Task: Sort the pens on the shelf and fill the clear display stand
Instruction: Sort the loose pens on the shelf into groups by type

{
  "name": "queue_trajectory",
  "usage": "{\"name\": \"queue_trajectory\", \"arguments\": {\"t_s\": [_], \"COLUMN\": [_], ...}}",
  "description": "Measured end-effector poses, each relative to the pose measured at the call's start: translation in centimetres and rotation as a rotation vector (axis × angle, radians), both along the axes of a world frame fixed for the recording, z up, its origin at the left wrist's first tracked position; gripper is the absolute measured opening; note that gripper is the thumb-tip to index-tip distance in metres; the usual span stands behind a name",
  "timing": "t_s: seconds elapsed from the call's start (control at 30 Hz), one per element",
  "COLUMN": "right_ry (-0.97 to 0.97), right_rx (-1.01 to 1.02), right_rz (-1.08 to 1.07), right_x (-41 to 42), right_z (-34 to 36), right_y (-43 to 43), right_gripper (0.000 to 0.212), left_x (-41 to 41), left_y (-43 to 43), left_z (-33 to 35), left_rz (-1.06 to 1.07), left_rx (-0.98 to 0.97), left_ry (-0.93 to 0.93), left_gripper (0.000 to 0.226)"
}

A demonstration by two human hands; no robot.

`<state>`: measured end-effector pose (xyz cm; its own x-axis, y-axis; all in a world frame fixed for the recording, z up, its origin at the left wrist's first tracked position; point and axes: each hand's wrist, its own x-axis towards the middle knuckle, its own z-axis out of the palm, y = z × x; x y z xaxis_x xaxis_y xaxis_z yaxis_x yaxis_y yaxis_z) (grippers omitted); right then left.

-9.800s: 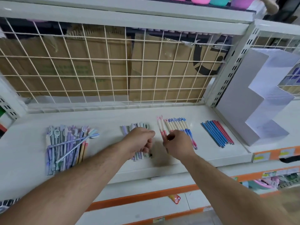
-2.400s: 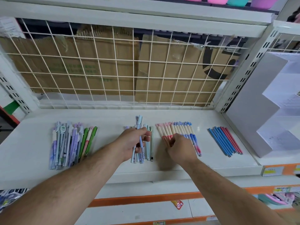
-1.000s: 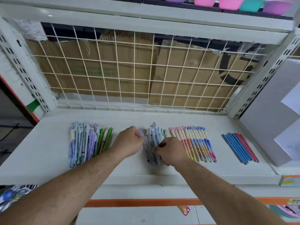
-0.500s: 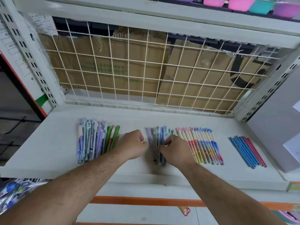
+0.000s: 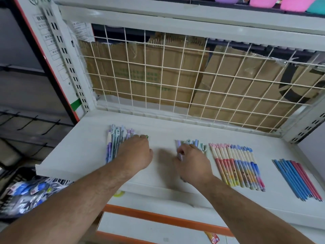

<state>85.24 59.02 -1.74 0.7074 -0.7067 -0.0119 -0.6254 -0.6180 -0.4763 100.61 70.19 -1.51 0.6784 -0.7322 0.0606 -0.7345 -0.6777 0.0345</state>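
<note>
A white shelf [image 5: 88, 148] backed by a wire grid [image 5: 175, 76] carries sorted pens. The left hand [image 5: 135, 154] rests knuckles-up on the leftmost pile [image 5: 112, 147]; its fingers are hidden, so its grip is unclear. The right hand [image 5: 193, 164] covers the middle pile [image 5: 195, 142], pinching a lilac pen [image 5: 179, 156]. Just right of it lie pink-and-blue pens [image 5: 237, 166].

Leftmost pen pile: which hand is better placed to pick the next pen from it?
Left. The left hand lies on the leftmost pen pile, while the right hand sits at the middle pen bundle, pinching a purple pen there.
</note>
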Motion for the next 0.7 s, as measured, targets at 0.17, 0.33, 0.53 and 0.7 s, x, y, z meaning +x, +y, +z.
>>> {"name": "queue_trajectory", "arguments": {"t_s": [0.17,0.33,0.53,0.7], "right_ry": [0.000,-0.011,-0.026,-0.054], "right_rx": [-0.003,0.034,0.076,0.115], "right_rz": [0.036,0.044,0.028,0.012], "right_x": [1.3,1.8,1.5,1.0], "right_z": [-0.1,0.1,0.2,0.1], "right_y": [0.4,0.5,0.2,-0.1], "right_gripper": [0.028,0.026,0.020,0.014], "left_x": [0.7,1.0,1.1,0.8], "left_y": [1.1,0.9,0.0,-0.8], "left_z": [-0.1,-0.5,-0.8,-0.6], "left_rz": [0.028,0.017,0.047,0.066], "left_rx": [0.069,0.078,0.114,0.140], "left_ry": [-0.042,0.008,0.107,0.137], "left_gripper": [0.045,0.037,0.034,0.031]}}
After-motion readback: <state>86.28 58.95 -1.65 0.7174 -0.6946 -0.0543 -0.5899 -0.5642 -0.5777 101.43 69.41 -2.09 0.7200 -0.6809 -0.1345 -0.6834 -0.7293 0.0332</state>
